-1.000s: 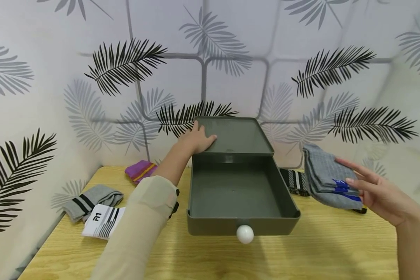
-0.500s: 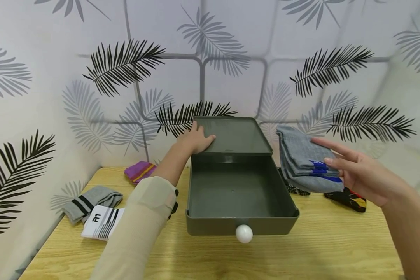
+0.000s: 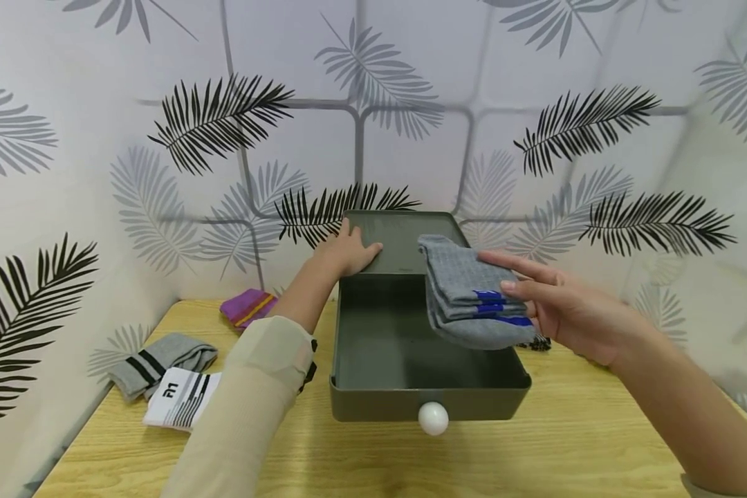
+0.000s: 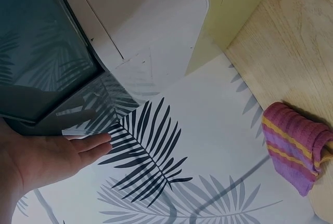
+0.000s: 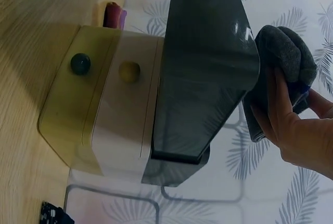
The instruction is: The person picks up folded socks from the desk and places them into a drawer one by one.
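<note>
My right hand (image 3: 566, 308) pinches a folded pair of grey socks (image 3: 463, 294) with blue marks, thumb on one face. The socks hang over the right part of a pulled-out dark green drawer (image 3: 373, 404) with a white knob (image 3: 433, 418). In the right wrist view the grey socks (image 5: 281, 52) show just past the drawer's edge (image 5: 213, 52). My left hand (image 3: 348, 250) rests at the left edge of the cabinet's dark green top (image 3: 404, 242), thumb on top. The left wrist view shows its fingers (image 4: 91, 146) straight along the cabinet's side.
At left on the wooden table lie grey striped socks (image 3: 164, 360), white socks (image 3: 183, 398) and purple socks (image 3: 247, 308). Black-and-white socks (image 3: 540, 343) show behind the drawer's right side. Below the drawer are a white drawer (image 5: 127, 104) and a yellow one (image 5: 75, 99).
My right hand has carried the grey socks leftward, from beside the drawer to over its right part. My left hand has stayed on the cabinet's top edge.
</note>
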A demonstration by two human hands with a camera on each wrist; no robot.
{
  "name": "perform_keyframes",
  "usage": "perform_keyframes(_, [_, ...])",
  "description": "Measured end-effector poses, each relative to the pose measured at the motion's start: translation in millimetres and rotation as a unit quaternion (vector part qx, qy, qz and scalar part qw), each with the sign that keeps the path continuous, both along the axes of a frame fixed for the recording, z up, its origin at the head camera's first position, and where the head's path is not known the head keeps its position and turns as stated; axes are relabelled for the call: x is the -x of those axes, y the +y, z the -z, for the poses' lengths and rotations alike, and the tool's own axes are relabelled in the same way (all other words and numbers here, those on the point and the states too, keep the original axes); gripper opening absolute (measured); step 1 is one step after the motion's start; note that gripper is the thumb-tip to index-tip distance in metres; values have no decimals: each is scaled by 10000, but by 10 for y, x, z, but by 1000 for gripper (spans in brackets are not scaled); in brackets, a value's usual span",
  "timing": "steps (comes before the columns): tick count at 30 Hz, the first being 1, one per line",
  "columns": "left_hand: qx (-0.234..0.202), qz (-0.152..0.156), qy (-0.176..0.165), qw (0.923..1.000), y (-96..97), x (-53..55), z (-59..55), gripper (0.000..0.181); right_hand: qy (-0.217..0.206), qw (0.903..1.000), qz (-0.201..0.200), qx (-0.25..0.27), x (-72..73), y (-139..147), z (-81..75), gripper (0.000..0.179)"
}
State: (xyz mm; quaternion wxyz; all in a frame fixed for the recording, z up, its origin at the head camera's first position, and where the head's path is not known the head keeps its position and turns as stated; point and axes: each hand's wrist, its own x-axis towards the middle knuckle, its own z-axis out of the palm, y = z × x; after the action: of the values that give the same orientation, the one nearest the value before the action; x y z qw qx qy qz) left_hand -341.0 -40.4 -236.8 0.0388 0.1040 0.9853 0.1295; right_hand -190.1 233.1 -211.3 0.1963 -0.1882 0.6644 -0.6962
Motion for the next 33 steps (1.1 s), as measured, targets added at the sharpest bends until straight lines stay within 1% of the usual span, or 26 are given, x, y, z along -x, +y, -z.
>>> perform_keyframes(3, [-9, 25, 36, 10000, -2, -4, 5, 69, -175, 9997, -183, 24, -11, -160, 4, 54])
perform_keyframes(5, [-19, 25, 81, 10000, -7, 3, 9, 69, -286, 9989, -377, 74, -15, -268, 15, 58])
perform_keyframes(8, [-59, 15, 107, 9999, -14, 14, 16, 69, -483, 9974, -541, 46, -23, -421, 57, 63])
perform_keyframes(11, [-96, -1, 113, 9999, -15, 20, 25, 69, -631, 9966, -526, -85, -22, -551, 129, 65])
perform_keyframes(17, [-91, -19, 157, 9998, -2, 18, 43, 69, -744, 9953, -563, -247, 5, -735, 273, 67])
perform_keyframes(21, [-99, -29, 138, 9999, 5, 21, 43, 69, -800, 9939, -367, -658, 3, -873, 328, 65])
perform_keyframes(23, [-105, -38, 115, 9999, 10, 25, 43, 70, -741, 9926, -279, -925, 5, -932, 356, 64])
perform_keyframes(26, [-99, -44, 109, 9999, 16, 31, 44, 70, -457, 9892, -285, -1365, 20, -977, 402, 64])
perform_keyframes(29, [-74, -37, 115, 9999, 18, 34, 48, 70, 146, 9798, -352, -1962, 41, -983, 438, 64])
perform_keyframes(31, [-68, -36, 121, 9999, 15, 34, 50, 70, 674, 9672, -401, -2417, 58, -975, 452, 63])
perform_keyframes(32, [-65, -34, 125, 9999, 12, 36, 50, 70, 948, 9592, -435, -2628, 69, -970, 459, 62])
perform_keyframes(33, [-64, -29, 127, 9999, 8, 35, 51, 69, 1258, 9484, -451, -2875, 79, -966, 463, 61])
